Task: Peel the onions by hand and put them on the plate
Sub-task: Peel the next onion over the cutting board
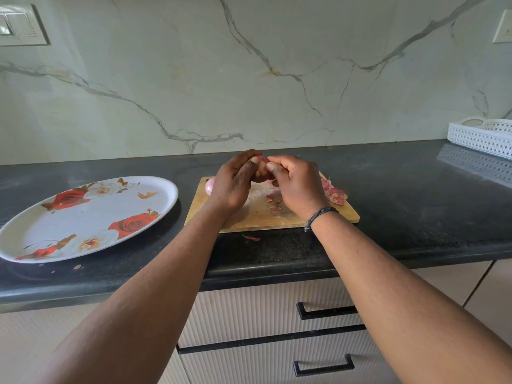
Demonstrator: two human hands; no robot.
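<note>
No text, label, brand, number or sign is showing legibly anywhere; the plate (166, 195) on the countertop (388, 189) is carrying only a printed rose pattern, no lettering.

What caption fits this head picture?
Both hands peel a red onion above the cutting board.
</note>
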